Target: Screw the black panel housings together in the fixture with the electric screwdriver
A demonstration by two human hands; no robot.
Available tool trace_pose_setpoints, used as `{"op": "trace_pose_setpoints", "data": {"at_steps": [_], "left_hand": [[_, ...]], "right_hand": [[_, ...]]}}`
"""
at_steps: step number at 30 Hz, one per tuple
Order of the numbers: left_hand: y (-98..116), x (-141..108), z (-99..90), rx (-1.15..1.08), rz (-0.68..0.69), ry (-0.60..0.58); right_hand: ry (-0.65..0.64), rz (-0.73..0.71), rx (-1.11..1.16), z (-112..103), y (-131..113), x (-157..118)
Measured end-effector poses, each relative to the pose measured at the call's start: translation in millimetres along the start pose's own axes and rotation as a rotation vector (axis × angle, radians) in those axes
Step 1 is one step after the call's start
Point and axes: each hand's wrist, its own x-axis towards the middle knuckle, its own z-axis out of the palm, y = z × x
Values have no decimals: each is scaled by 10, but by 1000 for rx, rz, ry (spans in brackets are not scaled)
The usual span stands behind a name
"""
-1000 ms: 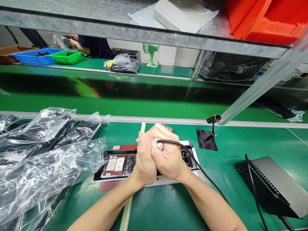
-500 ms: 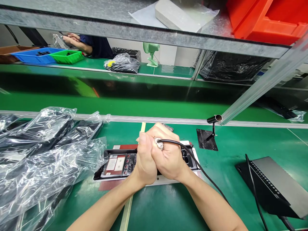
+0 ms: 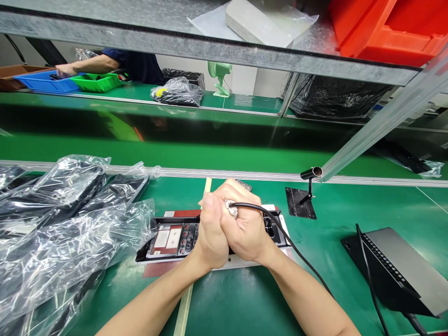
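My right hand (image 3: 247, 233) is closed in a fist round an upright corded tool. Only its whitish, wrapped top end (image 3: 231, 208) shows, with a black cable (image 3: 285, 233) running off to the lower right. Pressed against it, my left hand (image 3: 213, 233) is closed round the same grip, thumb up; most of its fingers are hidden. Under both hands lies a long black-and-silver housing (image 3: 152, 251) with round holes and a light label. The tool's lower end and the housing's middle are hidden by my hands. Reddish-brown sheets (image 3: 159, 269) show beneath the housing.
Plastic-bagged black parts (image 3: 70, 252) heap up at left. A small black stand with a tube (image 3: 311, 173) and a black-grey device (image 3: 402, 266) are at right. Overhead runs a metal shelf (image 3: 157, 42) with a red bin (image 3: 381, 32). Across the bench, a co-worker's hand (image 3: 66, 70) is at a blue tray (image 3: 45, 83).
My hands, the tool and the housing show no visible movement. Across the bench, the co-worker's hand has gone left and down to the blue tray.
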Motion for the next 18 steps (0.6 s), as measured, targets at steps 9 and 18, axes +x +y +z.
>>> {"op": "trace_pose_setpoints", "data": {"at_steps": [9,18], "left_hand": [[-19,4,5,-9,-14,-69],[-66,6,12,-16,24,-91]], "right_hand": [[-9,25,-10,-6,-18,-1],[-5,12,-3,-2,-4,-2]]}}
